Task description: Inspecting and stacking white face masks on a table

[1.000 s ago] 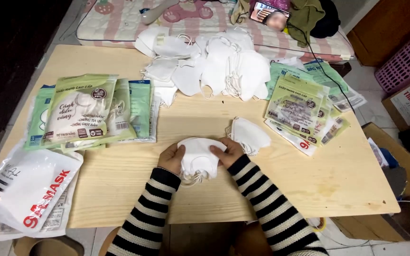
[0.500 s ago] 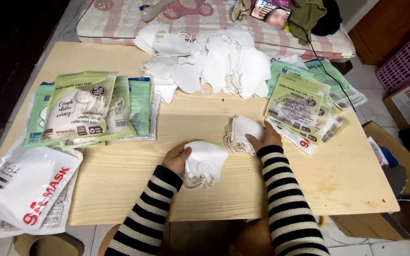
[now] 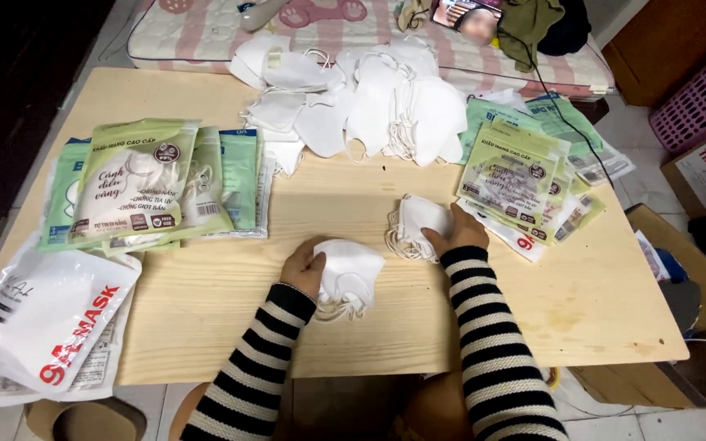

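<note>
My left hand (image 3: 304,267) rests on a folded white face mask (image 3: 350,273) lying on the wooden table (image 3: 206,286), its ear loops trailing toward me. My right hand (image 3: 457,235) has reached forward and grips a small stack of white masks (image 3: 417,224) near the table's middle. Both arms wear black-and-white striped sleeves. A big loose heap of white masks (image 3: 369,106) lies at the table's far edge.
Green mask packets (image 3: 149,184) are piled at the left, white printed bags (image 3: 38,322) at the near left corner, and more green packets (image 3: 525,175) at the right. A cardboard box (image 3: 696,318) and a pink basket (image 3: 704,98) stand right of the table. A mattress (image 3: 353,33) lies beyond.
My right hand left the mask in front of me and moved forward and right onto the small stack of masks. My left hand stayed on the single mask.
</note>
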